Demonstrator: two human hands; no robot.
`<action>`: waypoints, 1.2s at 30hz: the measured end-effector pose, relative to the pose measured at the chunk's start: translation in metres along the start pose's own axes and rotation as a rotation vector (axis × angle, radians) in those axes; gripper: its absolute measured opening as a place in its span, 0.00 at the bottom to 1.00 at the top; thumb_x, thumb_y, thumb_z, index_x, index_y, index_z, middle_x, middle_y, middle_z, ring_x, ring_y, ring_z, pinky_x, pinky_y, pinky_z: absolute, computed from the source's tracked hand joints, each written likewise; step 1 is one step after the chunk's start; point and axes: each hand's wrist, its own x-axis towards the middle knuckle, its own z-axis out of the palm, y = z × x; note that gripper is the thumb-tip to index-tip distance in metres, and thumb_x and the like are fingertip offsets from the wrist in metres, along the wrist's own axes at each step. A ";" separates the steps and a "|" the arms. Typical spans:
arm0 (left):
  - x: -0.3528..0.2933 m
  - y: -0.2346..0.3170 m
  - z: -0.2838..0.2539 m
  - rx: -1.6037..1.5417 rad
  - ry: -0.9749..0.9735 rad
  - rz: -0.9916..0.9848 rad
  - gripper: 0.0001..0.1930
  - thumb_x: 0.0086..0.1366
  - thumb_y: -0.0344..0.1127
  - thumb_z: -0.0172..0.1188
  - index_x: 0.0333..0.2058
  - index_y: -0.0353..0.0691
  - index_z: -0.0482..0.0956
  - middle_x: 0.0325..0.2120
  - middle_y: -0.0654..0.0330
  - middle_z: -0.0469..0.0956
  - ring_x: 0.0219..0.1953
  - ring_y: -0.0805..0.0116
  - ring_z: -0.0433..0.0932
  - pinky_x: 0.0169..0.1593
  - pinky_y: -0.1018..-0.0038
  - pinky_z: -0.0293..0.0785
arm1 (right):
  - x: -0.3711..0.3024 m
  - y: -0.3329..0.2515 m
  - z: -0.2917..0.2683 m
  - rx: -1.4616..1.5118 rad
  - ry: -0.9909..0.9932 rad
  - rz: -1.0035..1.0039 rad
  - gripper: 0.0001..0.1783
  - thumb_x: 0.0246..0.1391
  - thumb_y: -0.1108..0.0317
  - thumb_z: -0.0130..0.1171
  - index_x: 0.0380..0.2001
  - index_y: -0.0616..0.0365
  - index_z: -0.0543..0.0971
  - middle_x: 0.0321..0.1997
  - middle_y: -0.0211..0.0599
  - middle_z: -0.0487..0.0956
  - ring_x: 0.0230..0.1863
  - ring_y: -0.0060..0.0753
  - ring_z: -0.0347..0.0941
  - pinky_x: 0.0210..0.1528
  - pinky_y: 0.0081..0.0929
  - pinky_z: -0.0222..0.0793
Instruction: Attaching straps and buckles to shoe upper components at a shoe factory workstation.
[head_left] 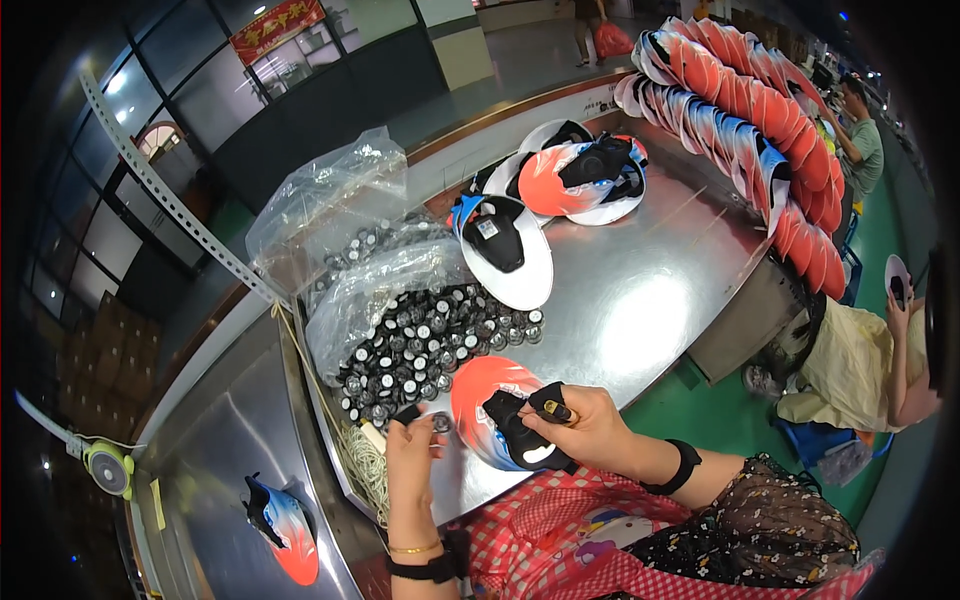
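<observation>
An orange, white and blue shoe upper (490, 385) with a black collar lies on the metal table in front of me. My right hand (590, 428) is over its black part, closed around a small black tool with a brass-coloured end (556, 409). My left hand (412, 462) is to the left of the upper, fingers curled together, with black at one fingertip. Whether anything sits inside those fingers is hidden. Close to them is a round clear-and-black piece (441, 422). A heap of small round black pieces (420, 340) spreads just beyond my left hand.
Clear plastic bags (340, 200) stand behind the heap. More uppers (510, 255) lie farther back, and long stacked rows of them (740, 100) line the right edge. Pale cord (362, 465) lies at the left edge. Another upper (285, 525) rests on the lower left surface. People sit on the right.
</observation>
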 end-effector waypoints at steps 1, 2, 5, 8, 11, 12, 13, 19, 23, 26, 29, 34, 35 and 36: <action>-0.012 0.008 -0.001 -0.538 -0.174 -0.184 0.12 0.62 0.27 0.47 0.45 0.34 0.69 0.34 0.56 0.77 0.27 0.72 0.74 0.27 0.79 0.70 | 0.002 0.000 0.001 -0.072 0.023 -0.096 0.07 0.44 0.68 0.64 0.27 0.58 0.78 0.22 0.39 0.77 0.21 0.32 0.74 0.22 0.26 0.66; -0.020 0.011 0.001 -1.080 -0.336 -0.367 0.13 0.64 0.28 0.47 0.48 0.35 0.69 0.36 0.59 0.76 0.29 0.76 0.73 0.28 0.82 0.68 | 0.004 0.001 0.001 -0.067 0.008 -0.083 0.07 0.44 0.68 0.64 0.27 0.58 0.78 0.22 0.39 0.77 0.21 0.32 0.74 0.22 0.26 0.66; -0.040 0.013 0.010 -1.420 -0.374 -0.406 0.14 0.66 0.30 0.48 0.50 0.36 0.68 0.40 0.59 0.73 0.32 0.76 0.68 0.30 0.83 0.67 | 0.008 0.003 0.011 -0.315 -0.009 -0.354 0.08 0.37 0.69 0.65 0.20 0.56 0.74 0.16 0.38 0.71 0.18 0.43 0.70 0.20 0.33 0.64; -0.049 0.027 0.021 -1.406 -0.406 -0.346 0.13 0.65 0.28 0.50 0.49 0.37 0.69 0.39 0.59 0.72 0.31 0.77 0.67 0.30 0.84 0.65 | 0.007 0.004 0.013 -0.414 0.036 -0.418 0.14 0.37 0.69 0.66 0.16 0.58 0.69 0.16 0.39 0.69 0.17 0.43 0.69 0.18 0.34 0.62; -0.050 0.027 0.024 -1.428 -0.380 -0.262 0.14 0.65 0.28 0.51 0.49 0.39 0.70 0.40 0.59 0.73 0.33 0.76 0.69 0.31 0.83 0.67 | 0.011 -0.006 0.015 -0.363 0.013 -0.401 0.08 0.39 0.72 0.67 0.20 0.58 0.76 0.17 0.36 0.73 0.17 0.37 0.70 0.18 0.27 0.63; -0.051 0.028 0.024 -1.377 -0.312 -0.283 0.14 0.65 0.29 0.51 0.49 0.39 0.70 0.40 0.59 0.74 0.35 0.75 0.71 0.33 0.83 0.69 | 0.010 -0.004 0.018 -0.352 0.002 -0.403 0.08 0.39 0.72 0.67 0.20 0.58 0.76 0.17 0.36 0.73 0.17 0.37 0.70 0.18 0.27 0.63; -0.052 0.029 0.023 -1.326 -0.249 -0.302 0.14 0.65 0.29 0.52 0.49 0.40 0.70 0.41 0.59 0.74 0.37 0.73 0.73 0.35 0.82 0.71 | 0.010 -0.003 0.019 -0.377 0.001 -0.428 0.08 0.39 0.72 0.67 0.21 0.57 0.76 0.16 0.35 0.73 0.17 0.36 0.69 0.18 0.27 0.63; -0.057 0.025 0.024 -1.289 -0.261 -0.286 0.12 0.64 0.29 0.53 0.47 0.40 0.71 0.39 0.59 0.75 0.41 0.69 0.76 0.38 0.81 0.74 | 0.008 -0.006 0.024 -0.420 0.052 -0.496 0.18 0.39 0.67 0.67 0.13 0.56 0.66 0.16 0.35 0.67 0.14 0.38 0.65 0.15 0.31 0.58; -0.058 0.028 0.025 -1.287 -0.272 -0.265 0.12 0.63 0.28 0.53 0.46 0.40 0.71 0.39 0.58 0.75 0.40 0.69 0.76 0.40 0.80 0.76 | 0.004 -0.014 0.019 -0.434 0.041 -0.527 0.17 0.37 0.68 0.67 0.14 0.55 0.66 0.16 0.35 0.67 0.15 0.37 0.66 0.15 0.30 0.59; -0.057 0.028 0.025 -1.284 -0.243 -0.270 0.12 0.63 0.27 0.53 0.46 0.39 0.71 0.39 0.58 0.75 0.41 0.69 0.76 0.43 0.78 0.76 | 0.003 -0.012 0.018 -0.444 0.001 -0.513 0.13 0.36 0.70 0.67 0.17 0.56 0.70 0.16 0.35 0.69 0.15 0.37 0.67 0.16 0.29 0.60; -0.057 0.031 0.025 -1.298 -0.221 -0.268 0.12 0.63 0.26 0.53 0.46 0.38 0.71 0.39 0.57 0.75 0.42 0.67 0.76 0.46 0.77 0.77 | 0.003 -0.013 0.017 -0.444 -0.014 -0.500 0.10 0.36 0.72 0.67 0.19 0.56 0.73 0.16 0.35 0.70 0.15 0.37 0.68 0.16 0.28 0.60; -0.054 0.030 0.025 -1.344 -0.253 -0.323 0.14 0.63 0.25 0.52 0.48 0.37 0.70 0.41 0.57 0.75 0.48 0.63 0.75 0.48 0.77 0.77 | 0.006 -0.011 0.019 -0.448 -0.018 -0.511 0.11 0.36 0.72 0.67 0.18 0.56 0.72 0.16 0.35 0.70 0.15 0.37 0.68 0.16 0.29 0.61; -0.054 0.030 0.025 -1.343 -0.252 -0.323 0.14 0.63 0.25 0.52 0.48 0.37 0.70 0.41 0.57 0.75 0.48 0.63 0.75 0.48 0.77 0.77 | 0.008 -0.011 0.020 -0.456 -0.022 -0.508 0.11 0.36 0.72 0.67 0.18 0.56 0.72 0.16 0.35 0.70 0.15 0.37 0.68 0.16 0.29 0.61; -0.055 0.031 0.025 -1.328 -0.248 -0.318 0.14 0.63 0.25 0.52 0.48 0.37 0.70 0.42 0.57 0.75 0.49 0.62 0.75 0.48 0.77 0.76 | 0.007 -0.012 0.020 -0.466 -0.023 -0.506 0.11 0.36 0.72 0.67 0.18 0.56 0.72 0.16 0.35 0.69 0.15 0.37 0.67 0.16 0.29 0.61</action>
